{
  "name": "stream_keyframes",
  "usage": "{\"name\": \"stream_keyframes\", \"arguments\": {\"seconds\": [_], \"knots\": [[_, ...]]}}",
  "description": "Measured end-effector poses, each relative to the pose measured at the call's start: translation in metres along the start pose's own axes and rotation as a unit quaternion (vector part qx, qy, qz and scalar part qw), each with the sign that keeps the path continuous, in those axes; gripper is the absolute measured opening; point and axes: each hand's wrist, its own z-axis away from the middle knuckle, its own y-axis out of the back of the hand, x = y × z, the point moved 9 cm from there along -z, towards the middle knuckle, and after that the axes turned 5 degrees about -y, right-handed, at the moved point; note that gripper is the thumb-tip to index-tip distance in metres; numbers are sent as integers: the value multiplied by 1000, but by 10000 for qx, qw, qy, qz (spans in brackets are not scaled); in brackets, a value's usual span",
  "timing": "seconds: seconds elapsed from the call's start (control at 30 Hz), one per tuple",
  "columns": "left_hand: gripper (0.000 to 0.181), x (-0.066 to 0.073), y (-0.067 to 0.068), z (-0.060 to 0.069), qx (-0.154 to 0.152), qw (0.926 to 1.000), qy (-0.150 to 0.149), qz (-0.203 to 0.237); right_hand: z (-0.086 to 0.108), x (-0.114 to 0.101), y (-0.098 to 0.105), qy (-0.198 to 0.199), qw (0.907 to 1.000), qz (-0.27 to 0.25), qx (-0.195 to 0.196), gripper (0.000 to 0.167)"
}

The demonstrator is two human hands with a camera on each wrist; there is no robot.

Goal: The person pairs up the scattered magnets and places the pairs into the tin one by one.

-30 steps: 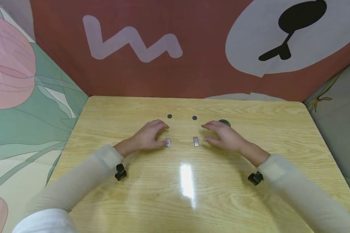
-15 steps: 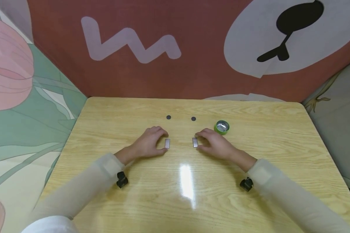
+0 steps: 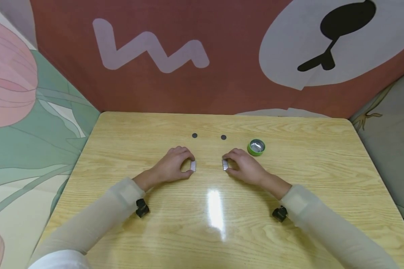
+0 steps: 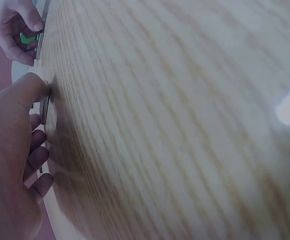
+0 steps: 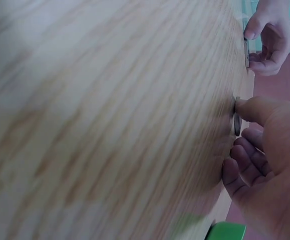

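Two small, flat silver rectangular pieces lie side by side on the table, a gap between them. My left hand [image 3: 173, 165] pinches the left silver piece [image 3: 193, 166] between thumb and forefinger at its near and far ends. In the same way my right hand [image 3: 247, 167] pinches the right silver piece [image 3: 225, 165] by its two ends. In the left wrist view the thumb meets one end of the thin left piece [image 4: 44, 111]. The right wrist view shows the thumb on one end of the right piece [image 5: 237, 123]; the other fingers are curled near the wood.
Two small dark discs, a left one [image 3: 194, 135] and a right one [image 3: 223, 137], lie beyond the hands. A round green tin [image 3: 256, 153], silver inside, stands just beyond the right hand. The wooden table [image 3: 175, 231] meets a reddish-brown printed backdrop [image 3: 175, 93] at its far edge.
Both hands have come down and nearer to me, onto the two silver pieces, and their fingers have closed on the ends. The right hand has uncovered the green tin.
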Motion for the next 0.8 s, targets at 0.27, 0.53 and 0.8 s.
{"name": "stream_keyframes", "arguments": {"seconds": [0.27, 0.53, 0.8], "knots": [[32, 3, 0, -1, 14, 9999, -98, 118, 0, 0, -2, -66, 10000, 42, -48, 37], [32, 3, -2, -6, 7, 9996, -158, 236, -2, -3, -2, -72, 9999, 105, -35, 35], [32, 8, -1, -11, 64, 9991, -335, 260, -4, -4, -1, -102, 9998, 181, -21, 34]]}}
